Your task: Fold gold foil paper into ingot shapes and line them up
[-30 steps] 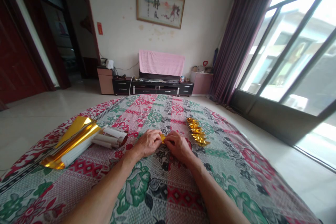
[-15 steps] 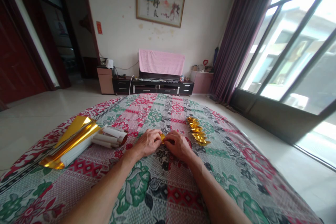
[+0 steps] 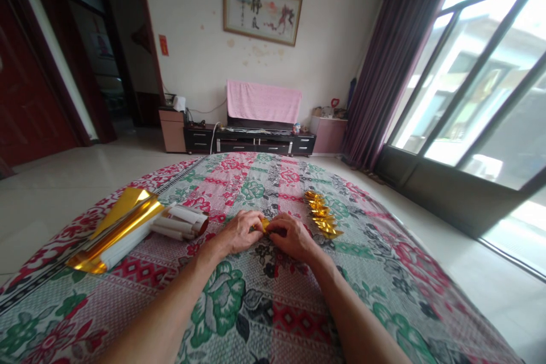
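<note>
Between my two hands, over the middle of the patterned cloth, is a small piece of gold foil paper [image 3: 265, 224], mostly hidden by fingers. My left hand [image 3: 243, 231] is closed on its left side with thumb and fingers. From the right, my right hand [image 3: 291, 234] pinches the same piece, its fingers curled. Just right of that hand lies a row of several folded gold paper pieces [image 3: 323, 216] with pointed ends. Off to the left are gold foil sheets [image 3: 128, 219] with white backs, partly curled, beside several white paper rolls [image 3: 181, 220].
The flowered cloth [image 3: 217, 301] covers a large surface with a rounded far edge. Beyond it stands a low black cabinet [image 3: 256, 141] with a pink towel [image 3: 264, 101] above it. A purple curtain [image 3: 379, 68] and glazed door panels are at the right.
The view has shifted very slightly. Both hands keep their places on the gold foil paper, with hardly any finger movement visible.
</note>
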The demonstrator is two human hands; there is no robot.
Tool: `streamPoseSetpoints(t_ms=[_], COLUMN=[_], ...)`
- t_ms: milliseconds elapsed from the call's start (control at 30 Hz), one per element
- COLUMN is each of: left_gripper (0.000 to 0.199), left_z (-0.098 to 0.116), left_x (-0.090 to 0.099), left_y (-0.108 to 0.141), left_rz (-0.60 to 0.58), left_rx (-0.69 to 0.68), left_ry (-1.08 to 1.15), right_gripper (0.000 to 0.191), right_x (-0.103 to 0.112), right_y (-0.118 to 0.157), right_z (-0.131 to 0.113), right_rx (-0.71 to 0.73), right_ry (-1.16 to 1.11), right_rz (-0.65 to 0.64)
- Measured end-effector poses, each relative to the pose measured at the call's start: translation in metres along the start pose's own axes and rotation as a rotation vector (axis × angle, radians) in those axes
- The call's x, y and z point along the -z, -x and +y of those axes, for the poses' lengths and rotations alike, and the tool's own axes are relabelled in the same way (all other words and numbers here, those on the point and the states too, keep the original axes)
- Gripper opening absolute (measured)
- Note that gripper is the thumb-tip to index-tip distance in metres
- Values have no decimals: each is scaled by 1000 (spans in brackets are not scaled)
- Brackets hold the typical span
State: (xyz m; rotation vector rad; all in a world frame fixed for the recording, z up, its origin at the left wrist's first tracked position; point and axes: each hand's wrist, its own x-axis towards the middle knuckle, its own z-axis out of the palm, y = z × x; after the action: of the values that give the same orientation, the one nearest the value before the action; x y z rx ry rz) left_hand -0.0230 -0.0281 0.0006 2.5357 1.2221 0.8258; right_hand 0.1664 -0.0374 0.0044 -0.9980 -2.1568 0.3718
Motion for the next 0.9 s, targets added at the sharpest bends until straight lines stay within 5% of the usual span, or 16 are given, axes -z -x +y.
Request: streamPoseSetpoints(t_ms=[900], left_gripper=[11], left_z=[-1], left_x=[0], left_y=[0], left_rz=[-7], left_rx=[-27], left_ry=[21], right_gripper=[13], right_x=[-2], right_y=[-1], right_z=[-2], right_rx=[-46], right_ry=[11], right_rz=[12])
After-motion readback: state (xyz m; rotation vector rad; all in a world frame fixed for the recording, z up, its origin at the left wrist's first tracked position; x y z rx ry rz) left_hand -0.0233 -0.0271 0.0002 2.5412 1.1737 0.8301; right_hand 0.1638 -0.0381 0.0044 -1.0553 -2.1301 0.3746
